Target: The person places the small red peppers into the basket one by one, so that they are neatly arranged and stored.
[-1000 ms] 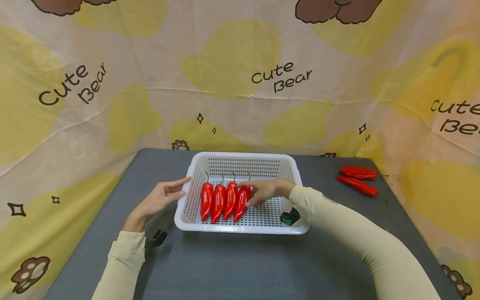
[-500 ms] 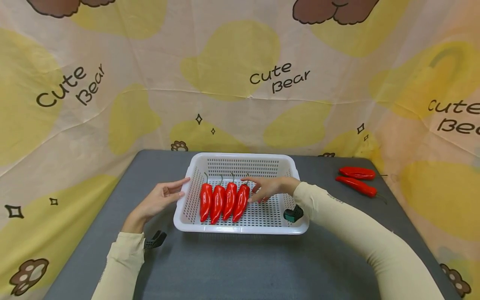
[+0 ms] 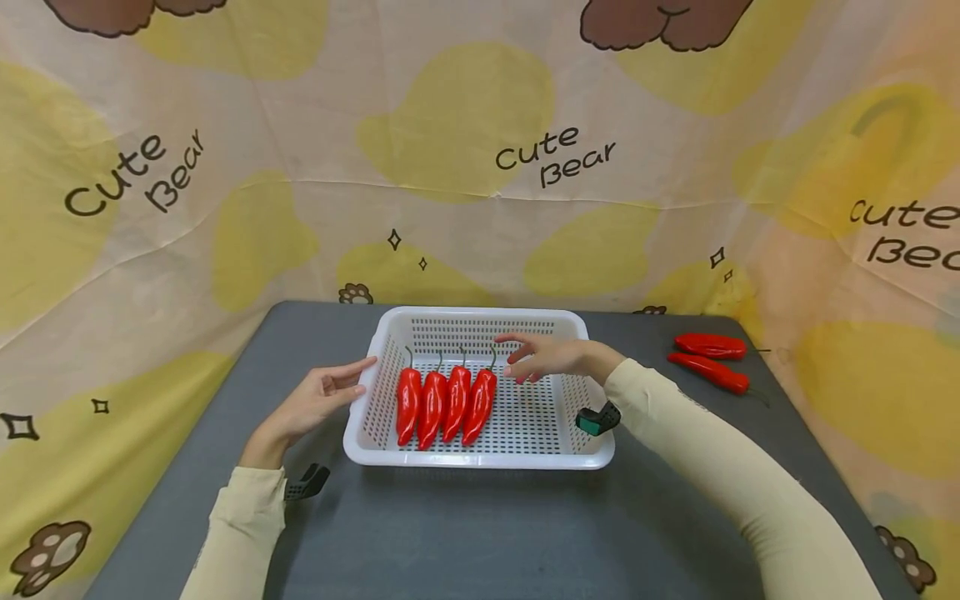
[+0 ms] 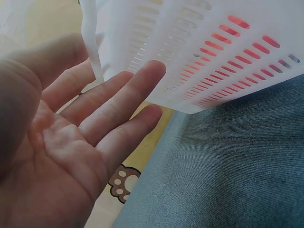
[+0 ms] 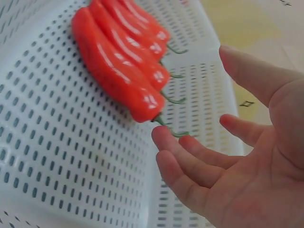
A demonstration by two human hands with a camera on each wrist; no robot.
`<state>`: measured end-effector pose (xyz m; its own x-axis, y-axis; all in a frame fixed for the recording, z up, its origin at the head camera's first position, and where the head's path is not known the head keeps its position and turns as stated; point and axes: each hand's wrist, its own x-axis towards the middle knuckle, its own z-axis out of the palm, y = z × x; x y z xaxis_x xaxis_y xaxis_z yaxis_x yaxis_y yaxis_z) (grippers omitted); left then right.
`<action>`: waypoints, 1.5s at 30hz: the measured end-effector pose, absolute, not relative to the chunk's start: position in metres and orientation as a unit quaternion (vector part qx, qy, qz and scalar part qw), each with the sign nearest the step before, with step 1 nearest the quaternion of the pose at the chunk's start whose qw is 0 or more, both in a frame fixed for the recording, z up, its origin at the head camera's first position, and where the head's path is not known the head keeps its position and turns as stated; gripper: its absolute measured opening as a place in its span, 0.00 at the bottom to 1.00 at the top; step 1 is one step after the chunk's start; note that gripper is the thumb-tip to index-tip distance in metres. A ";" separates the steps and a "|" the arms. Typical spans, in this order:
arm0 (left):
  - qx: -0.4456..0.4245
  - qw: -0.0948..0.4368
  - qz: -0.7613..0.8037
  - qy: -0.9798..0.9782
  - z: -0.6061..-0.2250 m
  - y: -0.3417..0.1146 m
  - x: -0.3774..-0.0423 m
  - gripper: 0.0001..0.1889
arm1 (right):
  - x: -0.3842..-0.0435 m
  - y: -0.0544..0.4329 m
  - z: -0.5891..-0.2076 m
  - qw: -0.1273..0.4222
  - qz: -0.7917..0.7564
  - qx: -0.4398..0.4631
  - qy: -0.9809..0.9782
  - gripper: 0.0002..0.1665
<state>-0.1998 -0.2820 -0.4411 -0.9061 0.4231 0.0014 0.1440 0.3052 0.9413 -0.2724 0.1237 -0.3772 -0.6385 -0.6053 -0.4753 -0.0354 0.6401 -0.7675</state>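
Note:
Several glossy red chili peppers (image 3: 456, 404) lie side by side in the left half of a white perforated plastic basket (image 3: 480, 460), green stems pointing to the far side. My left hand (image 3: 318, 400) is at the basket's left rim, fingertips against or very near it. In the left wrist view its fingers (image 4: 121, 107) are extended beside the basket wall. My right hand (image 3: 551, 358) hovers over the basket, right of the rightmost pepper (image 5: 114, 71). Its fingers are spread and loosely bent, and hold nothing. The fingertips are close to that pepper's stem.
Two more red chili peppers (image 3: 708, 360) lie on the grey table (image 3: 480, 533) near its far right corner. A patterned yellow and cream cloth (image 3: 480, 150) hangs behind the table and along its sides.
My right hand has drawn away from the rightmost pepper, moving right and slightly up, its fingers now apart from it. My left hand has stayed at the basket's left rim.

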 end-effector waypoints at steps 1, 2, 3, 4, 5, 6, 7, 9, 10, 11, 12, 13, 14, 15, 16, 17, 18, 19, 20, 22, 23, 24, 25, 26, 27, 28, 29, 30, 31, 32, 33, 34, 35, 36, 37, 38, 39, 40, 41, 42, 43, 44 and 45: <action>0.176 0.124 0.561 0.799 -0.441 -0.282 -0.200 0.31 | -0.273 0.126 -0.376 0.374 -0.382 -0.196 0.822 0.45; 0.174 0.125 0.560 0.800 -0.441 -0.282 -0.200 0.31 | -0.273 0.127 -0.375 0.370 -0.385 -0.198 0.822 0.44; 0.175 0.125 0.560 0.800 -0.441 -0.282 -0.200 0.31 | -0.273 0.129 -0.374 0.365 -0.387 -0.200 0.823 0.43; 0.175 0.125 0.560 0.800 -0.441 -0.283 -0.200 0.30 | -0.272 0.131 -0.372 0.361 -0.390 -0.201 0.823 0.42; 0.176 0.125 0.559 0.801 -0.441 -0.283 -0.200 0.30 | -0.272 0.133 -0.370 0.359 -0.393 -0.202 0.822 0.42; 0.176 0.124 0.560 0.800 -0.441 -0.283 -0.200 0.30 | -0.271 0.135 -0.369 0.356 -0.396 -0.204 0.821 0.41; 0.178 0.122 0.559 0.800 -0.442 -0.284 -0.200 0.30 | -0.271 0.137 -0.367 0.353 -0.398 -0.209 0.820 0.41; 0.184 0.121 0.559 0.800 -0.442 -0.284 -0.200 0.30 | -0.270 0.142 -0.364 0.348 -0.406 -0.219 0.817 0.42; 0.184 0.119 0.559 0.800 -0.442 -0.284 -0.201 0.30 | -0.270 0.144 -0.363 0.344 -0.410 -0.223 0.815 0.41; 0.185 0.119 0.559 0.800 -0.443 -0.284 -0.201 0.30 | -0.270 0.147 -0.362 0.340 -0.414 -0.228 0.813 0.40; 0.186 0.117 0.558 0.800 -0.443 -0.284 -0.201 0.29 | -0.270 0.150 -0.362 0.337 -0.418 -0.230 0.811 0.40; 0.186 0.117 0.557 0.800 -0.443 -0.284 -0.202 0.29 | -0.269 0.153 -0.361 0.336 -0.421 -0.231 0.810 0.39; 0.187 0.117 0.557 0.800 -0.443 -0.284 -0.202 0.30 | -0.269 0.156 -0.361 0.333 -0.424 -0.231 0.810 0.39; 0.187 0.118 0.556 0.801 -0.443 -0.284 -0.202 0.30 | -0.269 0.159 -0.361 0.332 -0.427 -0.231 0.808 0.38; 0.184 0.117 0.556 0.802 -0.443 -0.284 -0.202 0.30 | -0.268 0.161 -0.360 0.331 -0.431 -0.234 0.806 0.38; 0.182 0.117 0.554 0.804 -0.443 -0.284 -0.201 0.30 | -0.266 0.164 -0.359 0.331 -0.435 -0.234 0.804 0.38; 0.179 0.118 0.553 0.805 -0.442 -0.284 -0.201 0.30 | -0.265 0.166 -0.359 0.330 -0.438 -0.234 0.803 0.39; 0.177 0.118 0.551 0.807 -0.442 -0.284 -0.201 0.30 | -0.263 0.169 -0.359 0.329 -0.440 -0.234 0.802 0.39; 0.174 0.119 0.548 0.809 -0.442 -0.284 -0.201 0.30 | -0.262 0.172 -0.358 0.327 -0.444 -0.233 0.801 0.40; 0.169 0.119 0.544 0.813 -0.441 -0.284 -0.200 0.30 | -0.259 0.178 -0.358 0.324 -0.453 -0.231 0.798 0.40; 0.168 0.120 0.543 0.814 -0.441 -0.284 -0.200 0.30 | -0.257 0.181 -0.358 0.322 -0.456 -0.228 0.798 0.41; 0.168 0.120 0.542 0.814 -0.441 -0.283 -0.200 0.30 | -0.256 0.184 -0.358 0.319 -0.458 -0.228 0.798 0.41; 0.167 0.120 0.541 0.815 -0.441 -0.283 -0.200 0.30 | -0.256 0.187 -0.358 0.317 -0.460 -0.226 0.798 0.41; 0.166 0.121 0.542 0.815 -0.441 -0.283 -0.200 0.30 | -0.255 0.189 -0.358 0.314 -0.462 -0.224 0.799 0.41; 0.166 0.122 0.543 0.814 -0.441 -0.283 -0.200 0.30 | -0.254 0.192 -0.358 0.312 -0.464 -0.222 0.799 0.41; 0.166 0.122 0.544 0.813 -0.441 -0.283 -0.199 0.30 | -0.254 0.195 -0.358 0.310 -0.465 -0.221 0.799 0.41; 0.167 0.122 0.545 0.813 -0.441 -0.283 -0.200 0.30 | -0.252 0.197 -0.358 0.308 -0.468 -0.219 0.799 0.41; 0.168 0.122 0.546 0.811 -0.441 -0.283 -0.200 0.30 | -0.252 0.199 -0.358 0.307 -0.470 -0.217 0.799 0.41; 0.168 0.122 0.548 0.810 -0.441 -0.283 -0.199 0.30 | -0.251 0.201 -0.358 0.305 -0.474 -0.216 0.797 0.40; 0.168 0.123 0.551 0.808 -0.441 -0.283 -0.199 0.30 | -0.250 0.203 -0.357 0.302 -0.475 -0.219 0.797 0.39; 0.168 0.122 0.553 0.807 -0.441 -0.284 -0.199 0.30 | -0.249 0.205 -0.357 0.299 -0.477 -0.220 0.796 0.38; 0.170 0.123 0.554 0.806 -0.442 -0.284 -0.199 0.30 | -0.248 0.208 -0.357 0.296 -0.479 -0.222 0.796 0.37; 0.169 0.123 0.556 0.804 -0.442 -0.284 -0.199 0.30 | -0.247 0.210 -0.357 0.293 -0.482 -0.222 0.795 0.37; 0.172 0.123 0.556 0.804 -0.442 -0.284 -0.199 0.30 | -0.246 0.213 -0.357 0.288 -0.482 -0.222 0.797 0.37; 0.170 0.123 0.558 0.803 -0.442 -0.283 -0.199 0.30 | -0.245 0.216 -0.356 0.285 -0.486 -0.221 0.797 0.37; 0.171 0.123 0.559 0.802 -0.442 -0.283 -0.199 0.30 | -0.245 0.219 -0.356 0.280 -0.487 -0.219 0.798 0.37; 0.170 0.122 0.559 0.802 -0.442 -0.283 -0.198 0.30 | -0.245 0.222 -0.356 0.278 -0.491 -0.216 0.797 0.38; 0.171 0.122 0.559 0.802 -0.442 -0.283 -0.198 0.30 | -0.244 0.225 -0.356 0.274 -0.494 -0.214 0.797 0.38; 0.169 0.122 0.560 0.802 -0.441 -0.283 -0.198 0.30 | -0.244 0.228 -0.355 0.271 -0.497 -0.211 0.797 0.38; 0.168 0.121 0.559 0.803 -0.441 -0.283 -0.198 0.30 | -0.245 0.231 -0.355 0.267 -0.499 -0.210 0.797 0.38; 0.167 0.121 0.558 0.804 -0.440 -0.283 -0.198 0.30 | -0.245 0.234 -0.355 0.264 -0.502 -0.212 0.796 0.38; 0.167 0.121 0.557 0.805 -0.440 -0.283 -0.198 0.30 | -0.245 0.237 -0.354 0.261 -0.503 -0.210 0.796 0.38; 0.168 0.121 0.555 0.806 -0.440 -0.283 -0.198 0.30 | -0.245 0.240 -0.354 0.259 -0.506 -0.211 0.795 0.38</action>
<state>-0.1975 -0.2827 -0.4398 -0.9143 0.4051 -0.0077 0.1371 0.3271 0.9350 -0.2455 0.2405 -0.3542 -0.7763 -0.5983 -0.1986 -0.0733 0.3985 -0.9142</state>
